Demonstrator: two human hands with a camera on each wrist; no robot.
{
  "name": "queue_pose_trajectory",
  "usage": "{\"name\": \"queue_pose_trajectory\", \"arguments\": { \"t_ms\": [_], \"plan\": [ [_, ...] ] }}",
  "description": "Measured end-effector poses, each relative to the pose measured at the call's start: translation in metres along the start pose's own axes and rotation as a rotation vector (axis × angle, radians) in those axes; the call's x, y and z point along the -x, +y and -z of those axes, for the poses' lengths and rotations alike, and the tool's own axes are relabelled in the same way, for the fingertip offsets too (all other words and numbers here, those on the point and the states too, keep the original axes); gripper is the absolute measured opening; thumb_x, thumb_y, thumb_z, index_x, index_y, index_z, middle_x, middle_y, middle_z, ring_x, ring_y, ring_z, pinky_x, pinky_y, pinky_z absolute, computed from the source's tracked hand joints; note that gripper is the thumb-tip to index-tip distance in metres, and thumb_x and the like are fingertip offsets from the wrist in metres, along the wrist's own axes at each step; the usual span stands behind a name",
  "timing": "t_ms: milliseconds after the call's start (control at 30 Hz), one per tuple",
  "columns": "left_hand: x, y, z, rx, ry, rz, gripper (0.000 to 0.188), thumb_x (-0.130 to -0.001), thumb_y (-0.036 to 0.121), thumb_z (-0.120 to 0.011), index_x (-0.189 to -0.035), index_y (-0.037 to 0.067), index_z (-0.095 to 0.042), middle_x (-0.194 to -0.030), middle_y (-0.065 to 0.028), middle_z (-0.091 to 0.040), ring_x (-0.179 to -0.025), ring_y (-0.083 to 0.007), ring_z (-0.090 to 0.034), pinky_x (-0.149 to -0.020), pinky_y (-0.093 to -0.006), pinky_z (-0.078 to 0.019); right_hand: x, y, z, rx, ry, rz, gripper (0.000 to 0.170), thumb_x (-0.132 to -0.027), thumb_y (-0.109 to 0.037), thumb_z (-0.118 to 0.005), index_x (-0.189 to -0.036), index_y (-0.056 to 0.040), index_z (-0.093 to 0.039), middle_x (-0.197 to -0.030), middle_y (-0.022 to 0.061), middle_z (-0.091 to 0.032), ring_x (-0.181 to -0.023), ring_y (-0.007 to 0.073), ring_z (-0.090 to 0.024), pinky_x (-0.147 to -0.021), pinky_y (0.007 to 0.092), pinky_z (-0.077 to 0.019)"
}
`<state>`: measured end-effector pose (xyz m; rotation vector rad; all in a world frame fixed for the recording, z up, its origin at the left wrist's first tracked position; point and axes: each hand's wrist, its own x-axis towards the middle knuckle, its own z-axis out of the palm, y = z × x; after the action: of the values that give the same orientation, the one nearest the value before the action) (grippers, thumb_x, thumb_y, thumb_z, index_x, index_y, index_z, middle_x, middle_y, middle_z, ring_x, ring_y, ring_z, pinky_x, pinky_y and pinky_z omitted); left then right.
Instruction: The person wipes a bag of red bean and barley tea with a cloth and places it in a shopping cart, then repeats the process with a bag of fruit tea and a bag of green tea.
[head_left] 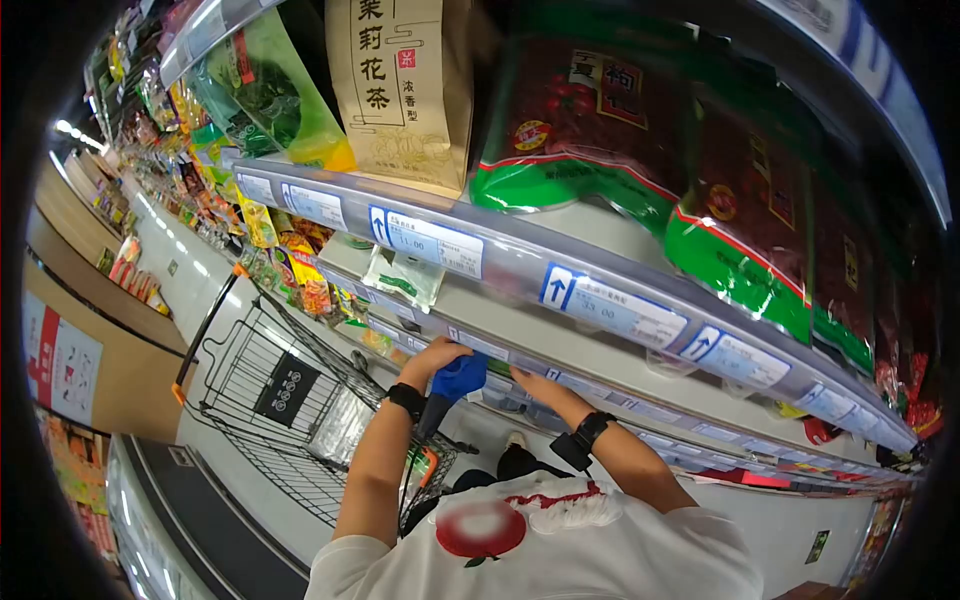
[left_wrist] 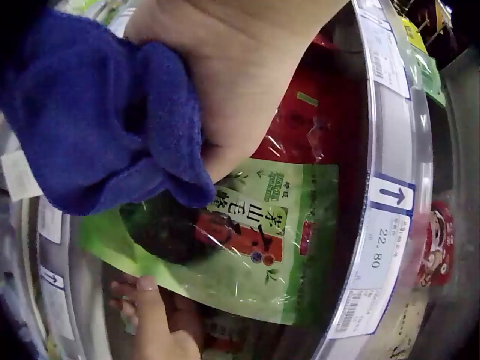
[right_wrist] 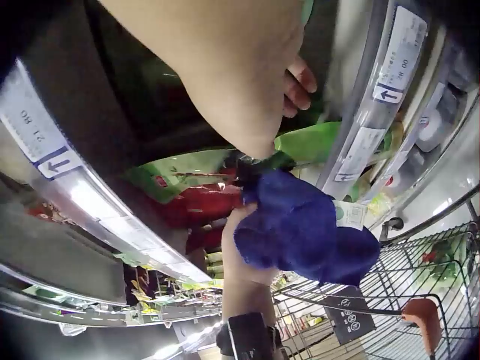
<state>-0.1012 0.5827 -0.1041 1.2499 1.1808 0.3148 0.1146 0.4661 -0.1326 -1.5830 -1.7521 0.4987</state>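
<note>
1. Blue cloth (head_left: 462, 378); bunched in left hand (head_left: 432, 362), thumb and fingers closed round a fold.
2. Right hand (left_wrist: 171, 326); thumb tip at edge of green pouch (left_wrist: 311, 259); other fingers partly hidden; cannot tell whether pinching.
3. Green pouch, dark panel and printed characters; on a lower shelf, between both hands in left wrist view.
4. Red package (left_wrist: 307, 124); partly covered by left hand and green pouch.
5. Price label (left_wrist: 375, 255), "22.80"; on shelf rail (left_wrist: 397, 142), beside green pouch.
6. Kraft-paper bag (head_left: 400, 110); standing on upper shelf (head_left: 515, 243).
7. Red-and-green packs (head_left: 640, 110); right of kraft-paper bag, same shelf.
8. Wire shopping cart (head_left: 287, 388), orange fittings; left of left hand.
</note>
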Motion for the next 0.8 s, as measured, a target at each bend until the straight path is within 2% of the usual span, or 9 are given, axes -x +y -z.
{"name": "queue_pose_trajectory", "arguments": {
  "t_ms": [133, 200, 267, 367, 467, 667, 733, 767, 800],
  "plan": [
    [0.038, 0.051, -0.015, -0.208, 0.093, -0.02, 0.038, -0.066, 0.016, -0.069, -0.097, -0.004, -0.062, -0.091, -0.0106, -0.064, -0.081, -0.0156, -0.058, -0.072, -0.0273, -0.0463, 0.001, -0.011, 0.018, 0.007, -0.035, -0.022, 0.037, -0.082, -0.033, -0.051, -0.107, -0.0058, -0.057, -0.105, 0.0159, -0.059, -0.097, 0.0325, -0.054, -0.085, 0.0387, -0.0409],
    [0.026, 0.038, -0.014, -0.225, 0.088, 0.014, 0.04, -0.065, 0.017, -0.07, -0.098, -0.004, -0.062, -0.091, -0.0103, -0.064, -0.081, -0.0162, -0.058, -0.072, -0.0274, -0.0463, 0.003, -0.016, 0.024, 0.022, -0.042, -0.027, 0.036, -0.082, -0.032, -0.051, -0.106, -0.0059, -0.057, -0.105, 0.0163, -0.059, -0.096, 0.0329, -0.054, -0.084, 0.0391, -0.0412],
    [-0.023, -0.02, -0.001, -0.108, 0.008, 0.098, 0.042, -0.065, 0.018, -0.071, -0.1, -0.003, -0.061, -0.092, -0.0099, -0.064, -0.081, -0.0167, -0.058, -0.073, -0.0278, -0.0464, 0.004, -0.018, 0.028, 0.033, -0.046, -0.036, 0.035, -0.082, -0.032, -0.05, -0.105, -0.006, -0.057, -0.104, 0.0167, -0.059, -0.095, 0.0333, -0.055, -0.084, 0.0395, -0.0415],
    [-0.031, -0.028, -0.004, -0.065, -0.048, -0.013, 0.044, -0.064, 0.019, -0.072, -0.101, -0.002, -0.061, -0.093, -0.0099, -0.063, -0.081, -0.017, -0.058, -0.073, -0.0277, -0.047, 0.009, -0.02, 0.034, 0.055, -0.042, -0.053, 0.034, -0.083, -0.032, -0.05, -0.104, -0.0061, -0.057, -0.104, 0.0173, -0.059, -0.094, 0.0338, -0.055, -0.083, 0.0401, -0.0421],
    [-0.056, -0.06, -0.004, -0.081, -0.065, -0.099, 0.045, -0.064, 0.02, -0.072, -0.102, -0.002, -0.061, -0.095, -0.0103, -0.063, -0.083, -0.0164, -0.058, -0.073, -0.0273, -0.0468, 0.012, -0.023, 0.042, 0.069, -0.036, -0.072, 0.033, -0.083, -0.031, -0.049, -0.104, -0.0062, -0.057, -0.103, 0.0179, -0.059, -0.093, 0.0343, -0.055, -0.082, 0.0407, -0.0426],
    [-0.009, -0.021, -0.019, -0.001, -0.087, -0.015, 0.04, -0.066, 0.015, -0.068, -0.1, -0.002, -0.06, -0.093, -0.008, -0.061, -0.081, -0.0164, -0.057, -0.072, -0.0281, -0.0459, 0.018, -0.025, 0.044, 0.205, -0.002, -0.063, 0.031, -0.084, -0.031, -0.047, -0.1, -0.0065, -0.058, -0.1, 0.0195, -0.059, -0.089, 0.0361, -0.056, -0.08, 0.0429, -0.0438],
    [-0.002, -0.026, -0.027, -0.011, -0.048, -0.186, 0.038, -0.066, 0.015, -0.068, -0.099, -0.002, -0.059, -0.09, -0.0072, -0.061, -0.078, -0.016, -0.056, -0.069, -0.0283, -0.0459, 0.022, -0.016, 0.032, 0.325, 0.03, -0.04, 0.029, -0.085, -0.03, -0.046, -0.097, -0.0069, -0.058, -0.096, 0.0208, -0.059, -0.085, 0.0378, -0.057, -0.077, 0.0452, -0.0445],
    [0.001, -0.028, -0.031, -0.016, -0.031, -0.271, 0.038, -0.066, 0.014, -0.067, -0.099, -0.002, -0.058, -0.088, -0.0068, -0.061, -0.077, -0.0158, -0.056, -0.068, -0.0283, -0.0458, 0.026, -0.011, 0.027, 0.329, -0.023, -0.101, 0.029, -0.084, -0.03, -0.046, -0.096, -0.0069, -0.059, -0.091, 0.0207, -0.06, -0.083, 0.0387, -0.057, -0.076, 0.0461, -0.0444],
    [0.01, -0.023, -0.035, -0.088, 0.016, -0.222, 0.045, -0.064, 0.014, -0.067, -0.104, 0.0, -0.053, -0.093, -0.01, -0.059, -0.082, -0.0202, -0.055, -0.073, -0.03, -0.0446, 0.03, -0.007, 0.023, 0.333, -0.076, -0.162, 0.029, -0.084, -0.03, -0.047, -0.095, -0.0069, -0.059, -0.087, 0.0205, -0.06, -0.081, 0.0396, -0.057, -0.076, 0.047, -0.0444]
  ]
}}
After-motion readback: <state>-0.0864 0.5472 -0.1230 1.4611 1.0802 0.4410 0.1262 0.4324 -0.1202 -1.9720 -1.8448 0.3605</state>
